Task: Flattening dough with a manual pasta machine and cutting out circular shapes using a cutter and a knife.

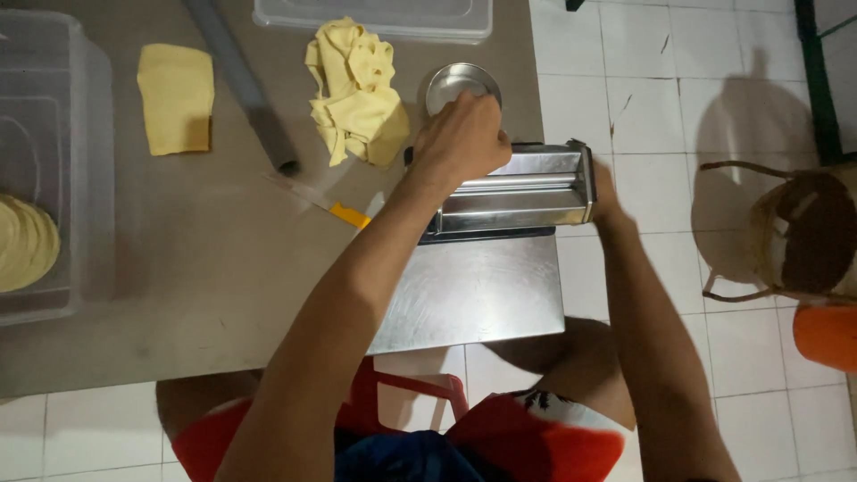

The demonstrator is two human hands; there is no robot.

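Left hand [460, 136] closed atop the pasta roller [518, 189], clamped at the counter [178, 268] edge. Right hand [605, 192] at the roller's 3 o'clock end, grip hidden, cannot tell. Dough scraps [355, 94] at 11 o'clock. Best steadied firmly, cranked evenly.

The pasta roller [518, 192] is seen to be of bright, polished metal, and the sheet [473, 295] under it of smooth brushed steel. The small round bowl [460, 85] is made of glossy metal. The table [178, 286] is given a dull, matt grey surface. The dough sheets [355, 94] and the flat dough piece [176, 98] appear soft, matt and pale yellow. The containers [54, 161] are formed of clear, slightly cloudy plastic. The floor tiles [661, 98] look smooth, white and faintly glossy.
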